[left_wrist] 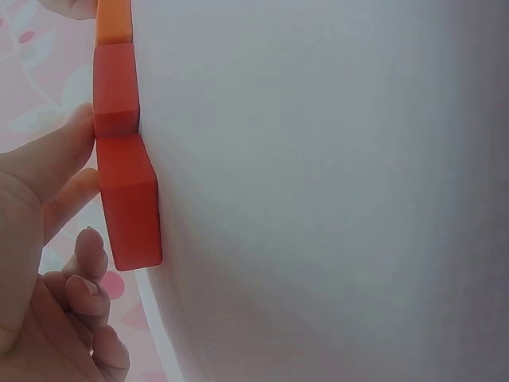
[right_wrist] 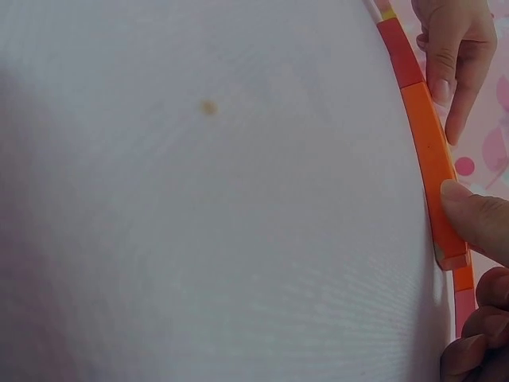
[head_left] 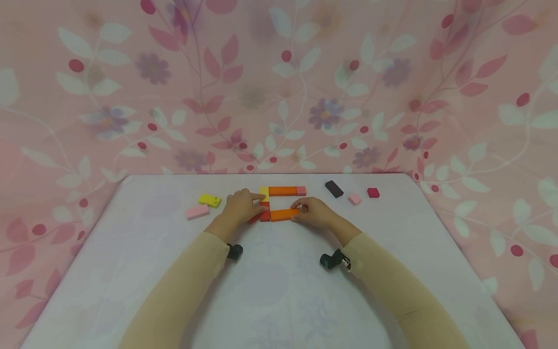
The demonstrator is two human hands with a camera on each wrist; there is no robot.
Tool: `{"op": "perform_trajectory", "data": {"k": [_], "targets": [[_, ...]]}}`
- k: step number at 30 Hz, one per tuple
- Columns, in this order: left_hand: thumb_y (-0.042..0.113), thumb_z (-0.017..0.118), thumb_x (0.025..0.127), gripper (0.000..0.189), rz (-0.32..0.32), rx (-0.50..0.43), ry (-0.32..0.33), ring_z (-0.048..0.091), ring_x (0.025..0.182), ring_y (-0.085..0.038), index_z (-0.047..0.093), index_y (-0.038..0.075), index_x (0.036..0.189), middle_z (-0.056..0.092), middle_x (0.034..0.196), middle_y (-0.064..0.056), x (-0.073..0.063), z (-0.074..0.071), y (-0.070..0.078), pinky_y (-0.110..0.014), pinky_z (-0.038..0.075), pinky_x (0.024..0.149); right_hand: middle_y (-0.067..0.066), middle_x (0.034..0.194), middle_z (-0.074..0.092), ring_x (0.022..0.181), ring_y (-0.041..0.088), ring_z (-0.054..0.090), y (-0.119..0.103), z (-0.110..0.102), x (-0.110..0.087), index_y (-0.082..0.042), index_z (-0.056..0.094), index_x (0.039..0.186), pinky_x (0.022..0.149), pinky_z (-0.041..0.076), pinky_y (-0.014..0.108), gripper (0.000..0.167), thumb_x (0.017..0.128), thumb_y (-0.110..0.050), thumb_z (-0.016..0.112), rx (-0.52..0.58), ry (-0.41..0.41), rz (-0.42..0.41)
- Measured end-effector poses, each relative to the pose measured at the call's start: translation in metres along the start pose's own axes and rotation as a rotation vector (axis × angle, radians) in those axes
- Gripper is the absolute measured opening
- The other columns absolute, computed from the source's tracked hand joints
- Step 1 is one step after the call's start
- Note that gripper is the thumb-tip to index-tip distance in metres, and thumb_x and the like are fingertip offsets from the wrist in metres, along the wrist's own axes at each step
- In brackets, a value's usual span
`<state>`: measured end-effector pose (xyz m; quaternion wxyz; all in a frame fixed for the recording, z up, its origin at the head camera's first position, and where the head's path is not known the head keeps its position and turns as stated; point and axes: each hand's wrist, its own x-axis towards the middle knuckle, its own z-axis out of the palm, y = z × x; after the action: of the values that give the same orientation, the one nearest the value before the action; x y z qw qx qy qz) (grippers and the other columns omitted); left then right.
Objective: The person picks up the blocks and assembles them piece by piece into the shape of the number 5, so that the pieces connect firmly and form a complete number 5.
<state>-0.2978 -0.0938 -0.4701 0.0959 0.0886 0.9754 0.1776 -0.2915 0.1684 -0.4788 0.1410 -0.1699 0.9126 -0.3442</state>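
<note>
My left hand point(head_left: 240, 206) reaches in from the left, its index finger against a yellow block point(head_left: 264, 191) and its thumb at a red block point(head_left: 265, 216). In the left wrist view, another red block point(left_wrist: 131, 211) lies end to end with that one, beside my fingers. With thumb and index finger, my right hand point(head_left: 317, 212) pinches the right end of a long orange block point(head_left: 281, 214), whose left end meets the red one. Behind, a second orange block point(head_left: 282, 191) runs from the yellow block to a small pink block point(head_left: 301, 191).
To the left lie a loose yellow block point(head_left: 209, 200) and a pink block point(head_left: 197, 212). On the right are a black block point(head_left: 334, 189), a small pink block point(head_left: 355, 199) and a dark red block point(head_left: 373, 193). A floral curtain point(head_left: 279, 87) hangs behind the white table point(head_left: 270, 300).
</note>
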Motion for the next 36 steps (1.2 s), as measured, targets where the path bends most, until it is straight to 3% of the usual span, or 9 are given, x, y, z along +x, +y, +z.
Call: {"op": "perform_trajectory", "data": {"k": [24, 36], "targets": [[0.054, 0.071, 0.088, 0.056, -0.008, 0.002, -0.006, 0.053, 0.111, -0.029, 0.060, 0.034, 0.139, 0.060, 0.120, -0.010, 0.0020, -0.0017, 0.0012, -0.047, 0.040, 0.096, 0.004, 0.080, 0.048, 0.084, 0.021, 0.049, 0.0012, -0.0007, 0.0017, -0.019, 0.072, 0.108, 0.074, 0.037, 0.036, 0.035, 0.081, -0.038, 0.084, -0.018, 0.002, 0.037], [0.055, 0.071, 0.088, 0.056, -0.017, -0.006, -0.013, 0.053, 0.114, -0.030, 0.060, 0.035, 0.139, 0.060, 0.119, -0.010, 0.0019, 0.0008, -0.0012, -0.048, 0.039, 0.097, 0.002, 0.074, 0.046, 0.073, 0.019, 0.046, 0.0017, 0.0019, -0.0005, -0.018, 0.072, 0.107, 0.066, 0.035, 0.032, 0.033, 0.081, -0.036, 0.084, -0.015, -0.002, 0.015]]}}
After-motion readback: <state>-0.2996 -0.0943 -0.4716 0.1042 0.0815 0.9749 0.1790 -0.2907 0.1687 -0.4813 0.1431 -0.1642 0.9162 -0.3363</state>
